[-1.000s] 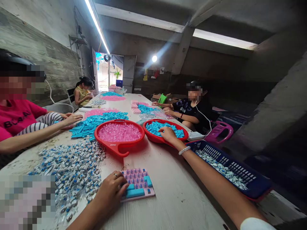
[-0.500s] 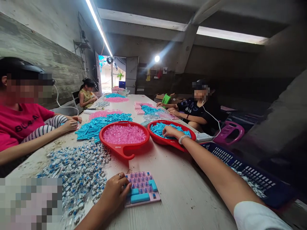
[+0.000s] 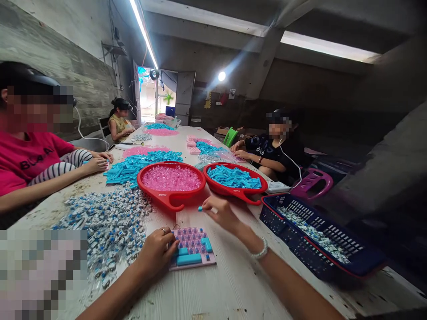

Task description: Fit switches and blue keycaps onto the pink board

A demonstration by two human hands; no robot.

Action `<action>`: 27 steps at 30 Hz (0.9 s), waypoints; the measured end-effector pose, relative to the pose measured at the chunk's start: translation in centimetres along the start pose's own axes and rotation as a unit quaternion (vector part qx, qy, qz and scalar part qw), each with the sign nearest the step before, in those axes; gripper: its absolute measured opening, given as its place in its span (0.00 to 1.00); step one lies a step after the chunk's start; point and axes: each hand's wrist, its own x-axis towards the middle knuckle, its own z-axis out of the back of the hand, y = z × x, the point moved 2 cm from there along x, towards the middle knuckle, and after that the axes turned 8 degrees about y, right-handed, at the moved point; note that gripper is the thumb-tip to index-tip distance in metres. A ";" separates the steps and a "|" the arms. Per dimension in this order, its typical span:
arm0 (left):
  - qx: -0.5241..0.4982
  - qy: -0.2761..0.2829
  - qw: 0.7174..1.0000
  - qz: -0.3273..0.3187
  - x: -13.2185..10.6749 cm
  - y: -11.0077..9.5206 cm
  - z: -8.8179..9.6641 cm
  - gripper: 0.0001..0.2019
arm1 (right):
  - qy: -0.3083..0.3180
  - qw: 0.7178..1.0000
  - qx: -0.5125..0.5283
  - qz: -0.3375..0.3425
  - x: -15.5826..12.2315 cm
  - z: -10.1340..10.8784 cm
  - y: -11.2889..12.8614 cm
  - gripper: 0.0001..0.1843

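On the table in front of me lies a small pink keyboard (image 3: 190, 240), partly filled with translucent pink keycaps and several larger blue ones. My left hand (image 3: 156, 250), with a ring on one finger, grips its left edge; the fingertips hide that side. Between the thumb and fingers of my right hand (image 3: 223, 216) is a small blue keycap (image 3: 200, 208), held above the table. This hand is just in front of two red basins: one basin (image 3: 156, 196) holds translucent pink keycaps, the other basin (image 3: 245, 191) holds blue keycaps.
Left of the keyboard spreads a heap of white-and-blue key switches (image 3: 106, 222). Behind it is a pile of blue keycaps (image 3: 133, 166). A dark blue basket (image 3: 300, 249) of small parts stands at the right. Co-workers sit along both sides of the table.
My right hand has come out of the basin of blue keycaps, back toward the keyboard, with a small blue keycap pinched in it. My left hand stays on the keyboard's edge.
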 end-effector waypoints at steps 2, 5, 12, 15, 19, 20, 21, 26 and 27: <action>0.000 0.007 1.000 0.001 0.1 0.0 0.0 0.14 | 0.011 0.998 -0.016 0.059 -2.2 -3.1 0.9 0.08; 0.005 0.014 1.000 -0.004 0.2 0.1 0.0 0.15 | 0.014 0.997 -0.036 0.065 -4.5 -4.9 0.7 0.09; -0.001 -0.018 1.000 -0.017 0.2 0.0 0.4 0.13 | 0.019 0.994 0.105 0.025 -5.4 -3.6 0.2 0.10; -0.038 -0.031 0.999 -0.012 1.4 -1.0 0.8 0.12 | 0.034 0.984 0.175 -0.030 -5.5 -3.6 0.0 0.10; -0.036 0.022 0.999 -0.015 5.1 -3.4 -0.1 0.11 | 0.015 0.960 0.262 -0.095 -5.8 -4.1 -0.5 0.10; -0.032 0.045 0.998 -0.012 6.1 -3.8 -0.5 0.11 | 0.003 0.952 0.285 -0.114 -5.8 -4.3 -0.7 0.11; -0.030 0.063 0.998 -0.008 7.0 -4.1 -1.0 0.11 | -0.008 0.943 0.305 -0.132 -5.8 -4.5 -1.0 0.12; -0.059 0.114 0.992 0.004 9.3 -3.7 -2.4 0.09 | -0.009 0.916 0.364 -0.170 -5.7 -4.9 -1.5 0.14; -0.064 0.120 0.991 0.003 9.3 -3.6 -2.4 0.09 | 0.003 0.917 0.359 -0.173 -5.7 -4.8 -1.4 0.13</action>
